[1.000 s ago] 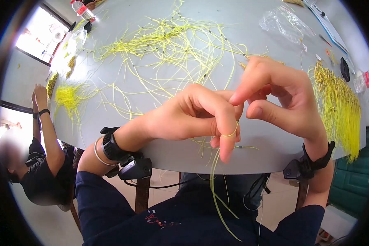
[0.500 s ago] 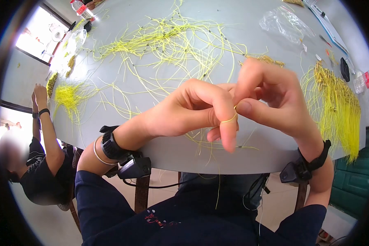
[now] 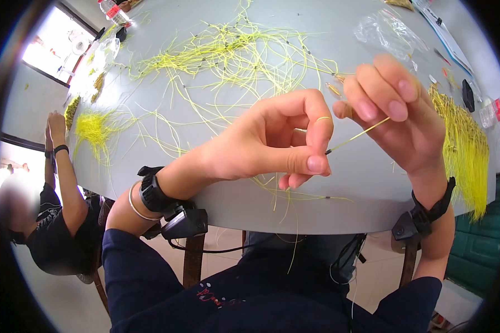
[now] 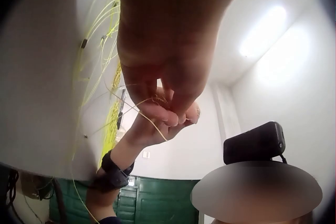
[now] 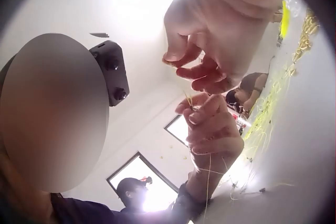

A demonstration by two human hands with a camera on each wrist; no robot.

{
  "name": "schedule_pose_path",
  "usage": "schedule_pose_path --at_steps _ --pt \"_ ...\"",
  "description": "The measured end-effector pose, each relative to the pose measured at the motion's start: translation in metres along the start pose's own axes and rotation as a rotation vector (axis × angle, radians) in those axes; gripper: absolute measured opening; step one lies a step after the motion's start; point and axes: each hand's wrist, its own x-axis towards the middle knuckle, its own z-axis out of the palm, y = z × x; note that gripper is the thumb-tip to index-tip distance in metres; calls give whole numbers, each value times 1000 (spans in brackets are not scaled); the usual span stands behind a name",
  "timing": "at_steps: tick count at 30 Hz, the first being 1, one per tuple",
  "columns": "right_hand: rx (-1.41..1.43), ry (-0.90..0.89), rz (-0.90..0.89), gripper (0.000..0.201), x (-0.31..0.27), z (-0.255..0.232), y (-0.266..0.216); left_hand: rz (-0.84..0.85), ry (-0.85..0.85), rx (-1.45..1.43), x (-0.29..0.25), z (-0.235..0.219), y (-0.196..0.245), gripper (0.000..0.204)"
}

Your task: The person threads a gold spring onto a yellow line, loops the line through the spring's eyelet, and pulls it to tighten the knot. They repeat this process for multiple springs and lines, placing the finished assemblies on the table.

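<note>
In the head view the left hand pinches a thin yellow-green line between thumb and forefinger, and a thin loop of it circles one finger. A short taut piece of the line, with a small dark bead at its lower end, runs up to the fingertips of the right hand, which grip it. Loose strands hang below the left hand. The right wrist view shows the right hand above the left hand, the two apart.
Tangled yellow lines spread over the grey table. A yellow bundle lies at the right, a smaller heap at the left. A plastic bag and bottles stand near the edges. Another person sits at the left.
The right hand has moved up and right, away from the left hand, and line now stretches between them. The left hand's fingers have curled upward, and the strands hanging below are fewer than before.
</note>
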Motion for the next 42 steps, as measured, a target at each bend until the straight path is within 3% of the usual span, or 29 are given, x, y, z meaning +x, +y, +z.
schedule_pose_path --at_steps 2,4,8,10,14,16,17,19,22,25,28,29,31,33,37,42 --pt "120 -31 -16 8 -1 1 -1 -18 -15 24 1 1 2 22" --pt "294 76 0 5 0 3 -2 -170 37 92 1 2 6 25" --pt "316 120 -60 3 -1 -1 -11 -284 119 184 4 6 10 27" --pt "141 193 -140 4 -3 -9 -26 -311 103 249 5 10 8 36" --pt "124 282 -162 7 -4 -12 -27 -212 50 278 5 4 7 45" --pt "181 272 -148 6 -3 -7 -21 -58 -77 590 4 3 7 39" --pt "238 260 -129 6 -2 -5 -17 -59 -74 592 2 3 10 39" --pt "212 261 -113 4 -2 1 -11 -256 -75 507 1 6 18 34" --pt "176 254 -76 5 -3 5 -5 -157 -118 541 2 3 9 32" --pt "184 250 -46 9 -2 11 0 -148 -105 383 2 6 7 22" --pt "212 136 22 9 -3 10 0 -223 -54 433 -1 8 11 28" --pt "163 66 35 9 -4 8 -1 -225 -55 431 0 9 11 28" --pt "115 -5 50 11 -3 7 -2 -61 -60 538 0 9 10 38" --pt "-144 71 20 14 -1 8 -3 -43 -20 548 -1 9 8 36" --pt "-256 72 -52 15 -1 0 -6 -109 95 513 0 8 8 34" --pt "-620 239 -231 18 -7 -31 -44 -23 167 666 4 0 4 31"
